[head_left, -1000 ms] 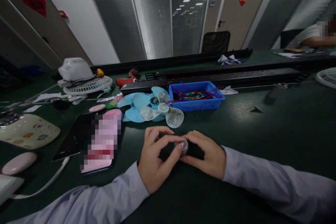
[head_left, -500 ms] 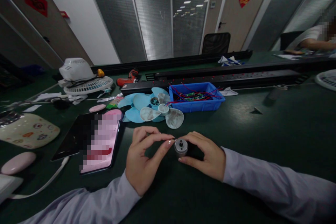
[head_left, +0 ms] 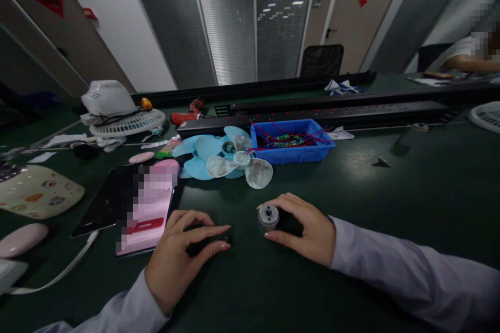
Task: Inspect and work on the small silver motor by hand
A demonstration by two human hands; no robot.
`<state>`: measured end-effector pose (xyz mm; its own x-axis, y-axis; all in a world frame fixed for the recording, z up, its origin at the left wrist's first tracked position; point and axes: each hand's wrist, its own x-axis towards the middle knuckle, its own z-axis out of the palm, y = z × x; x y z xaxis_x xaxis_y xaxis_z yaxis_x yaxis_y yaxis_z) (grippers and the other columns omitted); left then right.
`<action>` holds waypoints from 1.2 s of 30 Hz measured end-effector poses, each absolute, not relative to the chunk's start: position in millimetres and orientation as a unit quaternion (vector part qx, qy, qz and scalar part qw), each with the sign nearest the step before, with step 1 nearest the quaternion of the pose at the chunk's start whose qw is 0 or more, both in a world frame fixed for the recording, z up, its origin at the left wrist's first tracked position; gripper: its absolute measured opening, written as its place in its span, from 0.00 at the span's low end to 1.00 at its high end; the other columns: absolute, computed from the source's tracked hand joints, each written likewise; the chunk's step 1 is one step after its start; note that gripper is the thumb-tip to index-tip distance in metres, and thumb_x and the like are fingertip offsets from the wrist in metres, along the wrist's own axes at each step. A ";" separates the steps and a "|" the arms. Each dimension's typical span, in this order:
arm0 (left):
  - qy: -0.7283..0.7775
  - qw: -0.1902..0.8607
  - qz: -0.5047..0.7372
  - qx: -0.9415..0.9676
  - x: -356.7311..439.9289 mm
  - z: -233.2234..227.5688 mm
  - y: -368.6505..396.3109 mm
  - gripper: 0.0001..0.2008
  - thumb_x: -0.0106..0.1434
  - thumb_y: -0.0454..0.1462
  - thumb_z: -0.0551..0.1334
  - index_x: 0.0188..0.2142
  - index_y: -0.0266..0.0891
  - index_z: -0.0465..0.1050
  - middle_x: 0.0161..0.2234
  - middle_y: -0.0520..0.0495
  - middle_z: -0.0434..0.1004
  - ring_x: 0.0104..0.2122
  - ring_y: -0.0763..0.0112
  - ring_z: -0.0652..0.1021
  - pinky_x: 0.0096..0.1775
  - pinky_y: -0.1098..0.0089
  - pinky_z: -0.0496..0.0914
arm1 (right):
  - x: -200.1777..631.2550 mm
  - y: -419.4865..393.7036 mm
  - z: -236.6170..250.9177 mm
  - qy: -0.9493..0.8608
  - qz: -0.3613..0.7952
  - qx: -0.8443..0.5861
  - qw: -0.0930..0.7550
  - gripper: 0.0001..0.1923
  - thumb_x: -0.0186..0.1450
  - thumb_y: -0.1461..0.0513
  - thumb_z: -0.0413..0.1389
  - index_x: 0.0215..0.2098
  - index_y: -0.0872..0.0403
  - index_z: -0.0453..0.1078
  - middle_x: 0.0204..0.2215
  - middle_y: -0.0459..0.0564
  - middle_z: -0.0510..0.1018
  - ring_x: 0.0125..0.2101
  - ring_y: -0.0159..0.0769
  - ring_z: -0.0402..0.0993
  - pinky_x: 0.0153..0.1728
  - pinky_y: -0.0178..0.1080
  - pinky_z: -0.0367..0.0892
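My right hand (head_left: 302, 226) grips a small silver metal cylinder (head_left: 269, 220), which looks like a small electric motor. It stands upright on the dark green table, its end face with a dark centre and small holes turned up. To the left, my left hand (head_left: 187, 250) hovers low over the table, thumb and forefinger apart. A tiny ring-like piece (head_left: 225, 239) shows beside its fingertips, apparently lying on the table; it is too small to name.
Beyond my hands lie blue fan blades (head_left: 209, 153) and a blue bin (head_left: 292, 153) of wires and circuit boards. A pink-screened phone (head_left: 150, 218) and a black tablet (head_left: 105, 197) lie left. A white fan (head_left: 125, 122), a red drill (head_left: 189, 113) and long black rails (head_left: 312, 117) are farther back.
My left hand has moved away from the metal cylinder, left and toward me, and its thumb and forefinger have parted. My right hand still grips the cylinder in the same place.
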<state>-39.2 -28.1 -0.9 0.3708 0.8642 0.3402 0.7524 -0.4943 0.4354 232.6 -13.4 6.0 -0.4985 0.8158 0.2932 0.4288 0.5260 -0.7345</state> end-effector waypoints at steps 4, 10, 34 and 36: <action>0.480 0.108 0.264 0.829 -30.1 2.3 -28.3 0.08 0.58 0.46 0.65 0.38 0.59 0.78 0.35 0.51 0.72 0.38 0.63 0.70 0.37 0.64 0.69 | 232.2 -13.4 6.7 -0.813 0.298 -0.385 0.320 0.17 0.59 0.60 0.62 0.46 0.54 0.68 0.39 0.50 0.75 0.40 0.40 0.69 0.41 0.43 0.65; 0.465 0.094 0.402 0.783 4.5 13.6 -20.7 0.06 0.61 0.38 0.63 0.39 0.49 0.76 0.34 0.50 0.71 0.39 0.65 0.69 0.40 0.64 0.65 | 231.4 -13.5 3.9 -0.812 0.290 -0.380 0.335 0.17 0.59 0.60 0.62 0.45 0.54 0.68 0.38 0.50 0.75 0.39 0.40 0.69 0.40 0.43 0.64; 0.390 0.108 0.420 0.812 39.4 17.7 -14.9 0.10 0.63 0.34 0.60 0.41 0.47 0.77 0.35 0.48 0.71 0.40 0.64 0.67 0.41 0.63 0.64 | 232.1 -12.8 4.2 -0.817 0.294 -0.363 0.339 0.15 0.59 0.61 0.61 0.44 0.55 0.68 0.37 0.50 0.75 0.38 0.39 0.68 0.40 0.42 0.62; 0.396 0.110 0.410 0.814 38.1 18.8 -15.8 0.12 0.65 0.34 0.57 0.43 0.47 0.77 0.37 0.47 0.72 0.41 0.64 0.67 0.41 0.63 0.64 | 232.2 -12.4 4.0 -0.817 0.297 -0.360 0.338 0.16 0.60 0.61 0.61 0.45 0.55 0.68 0.37 0.50 0.75 0.38 0.39 0.68 0.40 0.42 0.63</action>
